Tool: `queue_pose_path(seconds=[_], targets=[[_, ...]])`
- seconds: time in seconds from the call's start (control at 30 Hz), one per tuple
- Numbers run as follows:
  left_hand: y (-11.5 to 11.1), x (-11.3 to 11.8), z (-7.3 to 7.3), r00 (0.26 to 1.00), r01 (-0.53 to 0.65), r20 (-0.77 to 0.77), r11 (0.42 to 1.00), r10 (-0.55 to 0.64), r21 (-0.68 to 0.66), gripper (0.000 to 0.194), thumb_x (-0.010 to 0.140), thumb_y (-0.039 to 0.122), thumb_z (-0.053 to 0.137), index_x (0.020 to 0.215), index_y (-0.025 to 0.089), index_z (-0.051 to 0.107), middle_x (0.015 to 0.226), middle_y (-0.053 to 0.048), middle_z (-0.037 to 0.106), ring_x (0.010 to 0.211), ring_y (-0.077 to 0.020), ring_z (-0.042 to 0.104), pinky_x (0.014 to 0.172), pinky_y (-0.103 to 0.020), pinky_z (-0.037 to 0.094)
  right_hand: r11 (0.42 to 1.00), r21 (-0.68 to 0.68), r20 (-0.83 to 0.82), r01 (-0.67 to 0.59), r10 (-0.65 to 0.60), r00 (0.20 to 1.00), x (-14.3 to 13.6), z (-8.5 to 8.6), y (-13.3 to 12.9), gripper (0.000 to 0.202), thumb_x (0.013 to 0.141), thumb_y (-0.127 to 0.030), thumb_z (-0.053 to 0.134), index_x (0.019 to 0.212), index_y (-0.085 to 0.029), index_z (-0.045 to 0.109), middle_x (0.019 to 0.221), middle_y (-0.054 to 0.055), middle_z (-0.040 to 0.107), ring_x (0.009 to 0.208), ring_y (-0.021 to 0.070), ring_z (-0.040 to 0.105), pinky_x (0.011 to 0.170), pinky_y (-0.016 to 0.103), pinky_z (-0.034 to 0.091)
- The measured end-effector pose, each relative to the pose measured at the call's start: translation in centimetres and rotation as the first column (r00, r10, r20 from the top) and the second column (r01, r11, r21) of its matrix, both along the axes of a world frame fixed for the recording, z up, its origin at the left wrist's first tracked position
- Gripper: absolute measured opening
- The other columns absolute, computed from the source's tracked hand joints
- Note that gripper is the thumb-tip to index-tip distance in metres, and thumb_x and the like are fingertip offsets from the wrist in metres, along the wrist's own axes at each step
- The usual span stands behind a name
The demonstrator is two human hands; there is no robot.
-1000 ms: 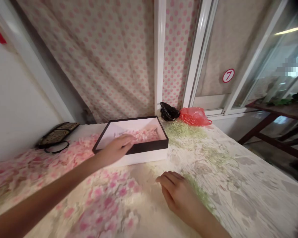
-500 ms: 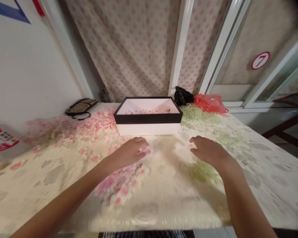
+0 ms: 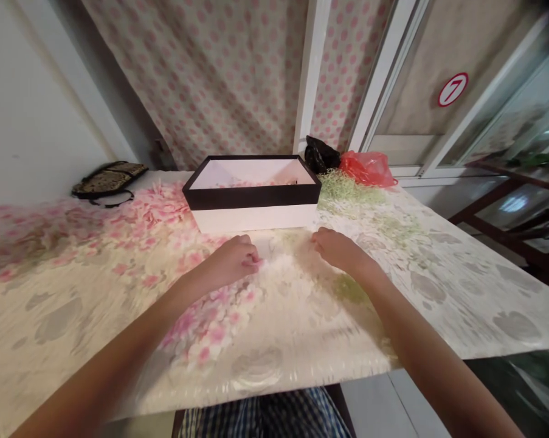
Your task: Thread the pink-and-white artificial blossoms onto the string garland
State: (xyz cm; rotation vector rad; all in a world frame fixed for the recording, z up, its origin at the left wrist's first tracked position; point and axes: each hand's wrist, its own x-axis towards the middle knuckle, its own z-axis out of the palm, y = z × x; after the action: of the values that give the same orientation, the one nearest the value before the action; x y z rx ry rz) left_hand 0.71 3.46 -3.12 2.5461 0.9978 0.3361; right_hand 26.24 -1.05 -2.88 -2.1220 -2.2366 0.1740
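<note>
My left hand (image 3: 233, 260) is in front of the box, low over the tablecloth, its fingers curled in and pressed together. A trace of pink shows by its fingertips, but what they hold, if anything, cannot be made out. To the right, my right hand (image 3: 340, 248) is also closed, thumb against the bent fingers, near the box's front right corner. Its inside is hidden. Just beyond both hands stands an open white box (image 3: 256, 219) with a black rim band, with pink petal-like pieces (image 3: 256, 183) inside. Neither hand clearly touches the box.
Pink artificial petals (image 3: 158, 207) spread left of the box; pale green paper shreds (image 3: 347, 187) lie to its right. Behind them are a black plastic bag (image 3: 320, 155) and a red plastic bag (image 3: 368, 168). A patterned pouch (image 3: 110, 179) sits at back left on the floral tablecloth (image 3: 470, 286).
Both hands have gone from loosely open, thumbs apart, to closed, and come slightly nearer each other. The view has shifted right and down, so the box appears further left and higher.
</note>
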Motion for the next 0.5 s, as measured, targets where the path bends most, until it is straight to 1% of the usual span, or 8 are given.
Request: queue_pose_path(seconds=[0.07,0.13,0.23,0.3,0.4,0.5], targets=[[-0.2,0.0,0.0,0.999,-0.002,0.051,1.0,0.002,-0.001,0.014,0.08,0.027,0.053,0.077,0.016,0.063,0.089,-0.005,0.056,0.08,-0.0168,0.056,0.073,-0.028,0.043,1.0,0.0,0.039,0.008,-0.008,0.999,-0.2,-0.6,0.3,0.014,0.09,-0.016,0.047,0.089,-0.013,0.061,0.095,0.006,0.063,0.084,0.0151,0.059,0.076,0.03,0.045],[-0.5,-0.1,0.1,0.994,-0.019,0.111,0.997,0.027,-0.074,0.015,0.081,0.028,0.055,0.076,0.016,0.062,0.084,-0.003,0.058,0.075,-0.0147,0.057,0.07,-0.026,0.044,1.0,0.007,0.071,0.023,-0.024,0.997,-0.3,-1.0,0.4,0.012,0.09,-0.016,0.048,0.089,-0.012,0.059,0.092,0.005,0.062,0.081,0.015,0.058,0.076,0.032,0.045],[-1.1,-0.2,0.4,0.972,-0.04,0.215,0.964,0.098,-0.262,0.012,0.08,0.027,0.057,0.077,0.016,0.062,0.074,-0.001,0.061,0.068,-0.0128,0.057,0.063,-0.023,0.043,0.999,0.024,0.091,0.031,-0.033,0.995,-0.4,-1.1,0.4,0.019,0.085,-0.002,0.043,0.09,-0.01,0.059,0.091,0.01,0.063,0.081,0.0166,0.059,0.073,0.028,0.042],[-1.4,-0.2,0.5,0.954,-0.032,0.27,0.939,0.131,-0.342,0.01,0.079,0.024,0.058,0.077,0.016,0.063,0.074,-0.001,0.063,0.067,-0.0125,0.059,0.061,-0.023,0.044,0.999,0.035,0.09,0.037,-0.04,0.995,-0.6,-1.1,0.3,0.025,0.08,0.003,0.04,0.092,-0.01,0.059,0.092,0.013,0.064,0.081,0.0178,0.06,0.071,0.027,0.04],[-1.6,-0.1,0.5,0.946,-0.03,0.29,0.928,0.147,-0.372,0.01,0.079,0.023,0.058,0.08,0.016,0.065,0.076,-0.002,0.066,0.068,-0.0124,0.06,0.061,-0.022,0.044,0.997,0.042,0.089,0.059,-0.063,0.994,-0.6,-1.2,0.3,0.025,0.079,0.002,0.04,0.09,-0.01,0.059,0.092,0.015,0.065,0.08,0.0197,0.062,0.068,0.027,0.039],[-1.7,-0.1,0.6,0.955,-0.031,0.269,0.945,0.124,-0.327,0.013,0.082,0.021,0.055,0.084,0.016,0.066,0.078,-0.002,0.068,0.07,-0.0127,0.062,0.063,-0.022,0.045,0.995,0.049,0.094,0.09,-0.094,0.991,-0.4,-1.7,0.4,0.024,0.079,0.001,0.04,0.089,-0.01,0.059,0.089,0.016,0.066,0.08,0.0231,0.063,0.066,0.029,0.039]])
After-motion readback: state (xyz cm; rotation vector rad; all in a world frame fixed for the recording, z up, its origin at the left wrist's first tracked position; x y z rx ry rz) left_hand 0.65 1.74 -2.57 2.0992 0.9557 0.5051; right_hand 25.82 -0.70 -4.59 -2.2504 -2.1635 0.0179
